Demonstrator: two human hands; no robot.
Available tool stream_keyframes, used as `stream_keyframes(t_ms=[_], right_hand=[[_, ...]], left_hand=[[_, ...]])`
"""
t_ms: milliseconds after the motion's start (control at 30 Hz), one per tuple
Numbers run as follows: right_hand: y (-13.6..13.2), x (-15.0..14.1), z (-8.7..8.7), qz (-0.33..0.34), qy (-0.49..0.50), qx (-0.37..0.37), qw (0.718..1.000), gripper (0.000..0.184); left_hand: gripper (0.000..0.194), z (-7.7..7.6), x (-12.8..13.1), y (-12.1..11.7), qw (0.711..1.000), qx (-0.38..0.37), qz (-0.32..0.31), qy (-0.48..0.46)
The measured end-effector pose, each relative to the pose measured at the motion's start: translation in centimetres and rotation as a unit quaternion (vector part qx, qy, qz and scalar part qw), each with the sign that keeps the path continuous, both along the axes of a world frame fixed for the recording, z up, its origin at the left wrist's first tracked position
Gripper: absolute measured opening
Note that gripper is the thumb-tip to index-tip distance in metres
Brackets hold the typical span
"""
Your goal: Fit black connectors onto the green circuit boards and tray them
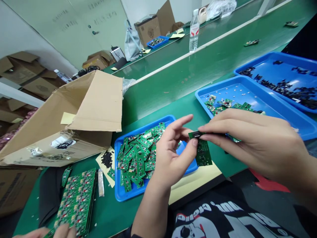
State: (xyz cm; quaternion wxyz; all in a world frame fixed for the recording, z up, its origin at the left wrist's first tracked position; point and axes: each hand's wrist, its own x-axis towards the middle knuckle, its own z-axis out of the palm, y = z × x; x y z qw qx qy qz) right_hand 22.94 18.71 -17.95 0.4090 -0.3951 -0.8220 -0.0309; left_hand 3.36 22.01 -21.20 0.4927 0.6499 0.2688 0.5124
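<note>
My left hand (174,150) pinches a small green circuit board (202,152) between thumb and fingers, holding it upright over the table edge. My right hand (250,142) meets it from the right, its fingertips pressed on a small black part (197,134) at the board's top edge. Both hands hover just right of a blue tray (119,191) heaped with several green boards (138,155).
Two more blue trays sit to the right, one (250,96) with a few boards, the far one (279,71) with black parts. An open cardboard box (74,122) lies at left. Another person's hand (49,231) touches a stacked board panel (76,201). A water bottle (194,31) stands behind.
</note>
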Motion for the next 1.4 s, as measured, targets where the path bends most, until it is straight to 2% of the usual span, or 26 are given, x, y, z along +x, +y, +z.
stream_keyframes(t_ms=[67, 233, 367, 433, 500, 567, 633, 733, 867, 1000, 1133, 1300, 1400], right_hand=[[0.0, 0.4, 0.2, 0.019, -0.015, -0.008, 1.000, 0.017], [0.1, 1.2, 0.6, 0.055, -0.037, -0.027, 0.997, 0.028], [0.4, 1.3, 0.7, 0.085, -0.055, -0.054, 0.993, 0.025], [0.6, 1.2, 0.6, 0.079, -0.041, -0.047, 0.995, 0.020], [0.7, 1.0, 0.4, 0.041, -0.002, -0.031, 0.999, 0.015], [0.8, 0.6, 0.2, -0.007, 0.042, -0.018, 0.999, 0.012], [0.8, 0.1, 0.0, -0.046, 0.082, -0.016, 0.995, 0.012], [0.6, -0.7, -0.5, -0.057, 0.110, -0.025, 0.992, 0.012], [0.4, -1.5, -1.0, -0.041, 0.117, -0.030, 0.992, 0.011], [0.2, -1.9, -1.2, -0.039, 0.135, -0.031, 0.990, 0.009], [0.2, -2.2, -1.2, -0.040, 0.170, -0.038, 0.984, 0.009], [0.1, -2.2, -1.4, -0.067, 0.164, -0.015, 0.984, 0.013], [-0.1, -2.1, -1.5, -0.079, 0.140, 0.007, 0.987, 0.016]], left_hand=[[0.043, 0.2, 0.1, -0.1, 0.999, -0.024, -0.013, -0.018], [0.030, 0.8, 0.1, -0.2, 0.997, -0.059, -0.052, -0.023], [0.025, 1.3, -0.3, -0.2, 0.991, -0.110, -0.082, -0.009], [0.026, 1.5, -0.5, 0.0, 0.986, -0.145, -0.078, -0.019], [0.037, 1.3, -0.4, 0.2, 0.980, -0.169, -0.085, -0.054], [0.063, 0.6, -0.2, 0.3, 0.981, -0.133, -0.103, -0.093], [0.085, -0.6, 0.4, 0.3, 0.988, -0.025, -0.104, -0.113], [0.101, -2.5, 1.6, 0.0, 0.987, 0.119, -0.031, -0.103], [0.087, -3.4, 2.7, -0.5, 0.976, 0.186, 0.076, -0.082], [0.070, -2.6, 2.9, -0.4, 0.963, 0.235, 0.109, -0.071], [0.051, -1.8, 2.9, -0.8, 0.971, 0.182, 0.135, -0.075], [0.050, -1.7, 2.6, -1.1, 0.974, 0.162, 0.148, -0.057], [0.052, -1.9, 2.5, -0.9, 0.970, 0.180, 0.155, -0.058]])
